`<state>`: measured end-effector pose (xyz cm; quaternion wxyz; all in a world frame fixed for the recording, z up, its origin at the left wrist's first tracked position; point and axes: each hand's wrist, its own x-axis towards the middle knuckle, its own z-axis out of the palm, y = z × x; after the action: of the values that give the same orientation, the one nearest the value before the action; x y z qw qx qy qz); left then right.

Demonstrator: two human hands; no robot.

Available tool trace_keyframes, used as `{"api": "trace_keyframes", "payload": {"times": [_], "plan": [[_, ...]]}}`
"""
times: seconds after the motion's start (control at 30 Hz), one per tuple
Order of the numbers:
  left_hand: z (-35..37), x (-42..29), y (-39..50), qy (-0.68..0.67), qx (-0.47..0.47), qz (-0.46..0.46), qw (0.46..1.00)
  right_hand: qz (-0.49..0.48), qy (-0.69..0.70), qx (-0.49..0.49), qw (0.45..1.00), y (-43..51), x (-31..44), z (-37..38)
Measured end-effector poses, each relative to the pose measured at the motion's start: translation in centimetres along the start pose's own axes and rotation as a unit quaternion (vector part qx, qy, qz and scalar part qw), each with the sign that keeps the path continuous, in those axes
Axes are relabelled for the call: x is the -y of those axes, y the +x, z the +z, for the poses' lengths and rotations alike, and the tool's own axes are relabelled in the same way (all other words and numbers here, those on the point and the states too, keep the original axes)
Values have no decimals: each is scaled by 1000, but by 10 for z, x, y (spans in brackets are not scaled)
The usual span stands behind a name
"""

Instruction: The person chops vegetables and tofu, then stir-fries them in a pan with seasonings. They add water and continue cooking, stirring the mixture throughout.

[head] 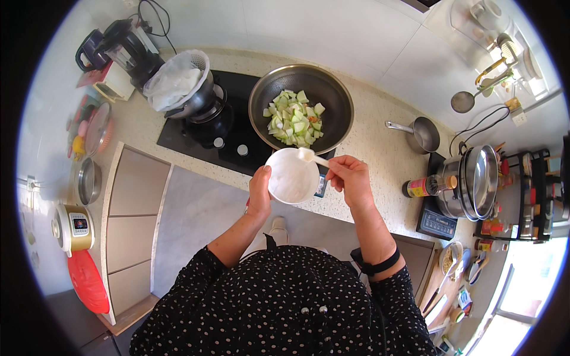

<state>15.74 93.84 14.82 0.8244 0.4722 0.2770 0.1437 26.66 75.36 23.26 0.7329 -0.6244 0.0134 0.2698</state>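
My left hand [259, 190] grips the side of a white bowl [294, 176] with white powder or grains in it. Between the fingers of my right hand [352, 178] is the handle of a small white measuring spoon [307, 155], whose scoop is over the bowl's far rim and looks filled with something white. Just beyond the bowl a large metal wok [336, 104] stands at the right of a black glass cooktop [178, 133]. Chopped pale green vegetable pieces [294, 120], with a few orange bits among them, lie in the wok.
Left of the wok, a dark pot [196, 104] carries a white colander [204, 62] with a plastic bag. On the right are a small saucepan [423, 135], a sauce bottle [427, 186], an induction plate [436, 222] and stacked metal pots [467, 182]. A rice cooker [75, 229] stands at far left.
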Motion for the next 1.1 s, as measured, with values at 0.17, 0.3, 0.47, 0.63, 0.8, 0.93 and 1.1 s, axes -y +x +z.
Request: {"api": "trace_keyframes", "payload": {"times": [0.17, 0.3, 0.47, 0.63, 0.8, 0.93, 1.1], "plan": [[-8, -5, -2, -2, -7, -11, 1000, -64, 15, -23, 998, 30, 16, -5], [-13, -11, -2, -22, -5, -22, 1000, -72, 5, -45, 996, 47, 23, -4], [-14, -11, 1, -38, -13, 2, 999, -67, 35, -26, 997, 50, 23, -1], [-15, -13, 3, -37, -9, 3, 999, -72, 5, -45, 996, 50, 26, 4], [-10, -16, 1, -41, -7, -11, 999, -77, 17, -60, 995, 62, 31, 11], [-8, -21, -2, -8, -4, -5, 1000, -79, 22, -57, 995, 65, 31, 14], [-6, -23, 0, -20, 5, 4, 1000, -71, 37, -34, 996, 48, 34, 16]]}}
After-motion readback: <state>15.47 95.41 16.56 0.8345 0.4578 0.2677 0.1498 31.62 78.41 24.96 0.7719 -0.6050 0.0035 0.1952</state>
